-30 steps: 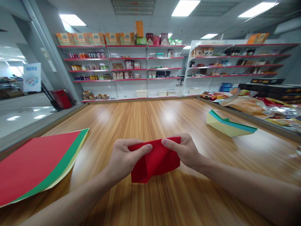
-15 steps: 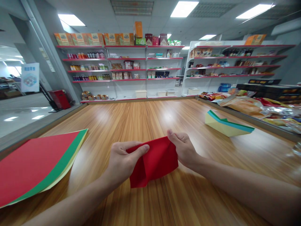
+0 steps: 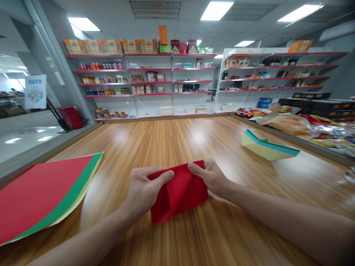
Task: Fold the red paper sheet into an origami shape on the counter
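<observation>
A folded red paper (image 3: pixel 185 188) is held up just above the wooden table, between both hands. My left hand (image 3: pixel 145 186) pinches its upper left part, thumb on the near face and fingers behind. At the upper right corner, my right hand (image 3: pixel 212 177) grips the paper with its thumb lying over the front. A vertical fold edge runs down the paper's left part, where a flap stands slightly apart. The fingers behind the paper are mostly hidden.
Stacked red, green and pale yellow sheets (image 3: pixel 47 188) lie at the left. A folded yellow, blue and green paper boat (image 3: pixel 270 147) stands at the right on the table (image 3: pixel 133 140). Packaged snacks (image 3: pixel 294 125) line the right side, beyond the raised edge. Stocked shelves stand behind.
My right thumb has moved left and down onto the paper's front face, and the fingers have closed on its corner. The paper has shifted slightly left. My left hand keeps its hold.
</observation>
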`<action>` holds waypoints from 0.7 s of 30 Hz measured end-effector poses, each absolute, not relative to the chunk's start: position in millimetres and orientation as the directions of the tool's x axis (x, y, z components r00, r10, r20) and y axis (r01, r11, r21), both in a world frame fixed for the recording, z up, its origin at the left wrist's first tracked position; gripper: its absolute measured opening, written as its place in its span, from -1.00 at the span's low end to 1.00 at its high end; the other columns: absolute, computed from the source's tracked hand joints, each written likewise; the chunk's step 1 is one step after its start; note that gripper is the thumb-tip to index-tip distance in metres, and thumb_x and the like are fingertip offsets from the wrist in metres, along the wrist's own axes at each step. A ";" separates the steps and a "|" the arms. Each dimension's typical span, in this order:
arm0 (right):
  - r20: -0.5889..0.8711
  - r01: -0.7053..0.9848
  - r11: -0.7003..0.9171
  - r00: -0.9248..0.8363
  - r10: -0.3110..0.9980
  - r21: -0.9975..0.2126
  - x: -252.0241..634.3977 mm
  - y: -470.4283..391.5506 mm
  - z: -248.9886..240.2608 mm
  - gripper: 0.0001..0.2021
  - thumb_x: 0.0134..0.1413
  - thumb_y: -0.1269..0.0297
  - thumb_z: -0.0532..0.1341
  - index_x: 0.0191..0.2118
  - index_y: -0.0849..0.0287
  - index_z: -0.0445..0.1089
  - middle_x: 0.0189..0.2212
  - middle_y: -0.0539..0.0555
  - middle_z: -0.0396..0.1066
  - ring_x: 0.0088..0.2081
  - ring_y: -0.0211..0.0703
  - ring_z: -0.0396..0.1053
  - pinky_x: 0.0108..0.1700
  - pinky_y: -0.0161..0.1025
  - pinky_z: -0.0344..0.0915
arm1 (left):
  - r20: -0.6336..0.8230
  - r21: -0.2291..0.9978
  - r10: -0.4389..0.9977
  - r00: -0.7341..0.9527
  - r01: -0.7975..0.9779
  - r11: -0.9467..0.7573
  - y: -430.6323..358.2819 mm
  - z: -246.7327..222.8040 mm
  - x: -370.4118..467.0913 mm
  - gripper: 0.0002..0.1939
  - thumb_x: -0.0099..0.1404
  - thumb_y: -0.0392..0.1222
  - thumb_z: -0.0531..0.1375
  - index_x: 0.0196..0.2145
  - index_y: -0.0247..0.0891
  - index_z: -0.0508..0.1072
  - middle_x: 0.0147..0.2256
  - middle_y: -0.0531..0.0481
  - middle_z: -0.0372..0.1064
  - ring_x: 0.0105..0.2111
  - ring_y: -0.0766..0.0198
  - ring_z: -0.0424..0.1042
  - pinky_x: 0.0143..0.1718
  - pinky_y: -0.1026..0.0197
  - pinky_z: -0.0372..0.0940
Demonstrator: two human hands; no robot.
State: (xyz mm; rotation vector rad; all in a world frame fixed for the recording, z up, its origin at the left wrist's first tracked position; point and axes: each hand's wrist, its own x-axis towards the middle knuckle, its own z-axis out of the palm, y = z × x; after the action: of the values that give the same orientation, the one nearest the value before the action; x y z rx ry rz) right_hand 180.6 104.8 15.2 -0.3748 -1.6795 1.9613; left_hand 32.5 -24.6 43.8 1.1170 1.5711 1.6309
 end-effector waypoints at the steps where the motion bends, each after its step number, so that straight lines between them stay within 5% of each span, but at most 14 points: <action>1: 0.111 -0.200 -0.109 -0.833 0.542 -0.974 180.7 105.2 14.8 -0.69 0.03 0.10 0.28 -0.41 0.31 0.47 -0.53 0.09 0.49 -0.53 -0.26 0.41 -0.49 -0.36 0.30 | 0.150 0.988 0.875 -0.460 0.109 -0.112 -24.4 43.5 32.3 -0.84 0.07 -0.12 0.32 -0.45 -0.27 0.61 -0.53 -0.08 0.52 -0.55 0.18 0.47 -0.58 0.27 0.33; 16: 0.001 -0.092 -0.175 -0.887 0.461 -0.980 179.0 104.7 14.0 -0.75 -0.11 0.24 0.38 -0.30 0.30 0.49 -0.41 0.12 0.52 -0.37 -0.16 0.46 -0.28 -0.23 0.37 | 0.069 0.996 0.902 -0.426 -0.023 -0.087 -24.1 34.9 29.5 -0.83 0.06 -0.14 0.34 -0.47 -0.33 0.59 -0.52 -0.10 0.53 -0.56 0.22 0.47 -0.58 0.32 0.32; 21: -0.044 -0.035 -0.157 -0.880 0.473 -0.987 179.3 103.6 15.8 -0.74 -0.09 0.22 0.37 -0.30 0.31 0.49 -0.38 0.15 0.52 -0.41 -0.17 0.45 -0.36 -0.26 0.35 | 0.026 0.992 0.907 -0.420 -0.101 -0.076 -21.6 29.1 28.6 -0.80 0.04 -0.13 0.35 -0.44 -0.35 0.59 -0.51 -0.12 0.53 -0.53 0.18 0.49 -0.53 0.27 0.35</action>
State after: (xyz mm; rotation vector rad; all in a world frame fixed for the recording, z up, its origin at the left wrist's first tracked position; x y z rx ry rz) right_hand 179.3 103.6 15.8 -0.4961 -1.7779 2.1018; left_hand 28.6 -21.6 29.1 0.9242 1.4007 1.6125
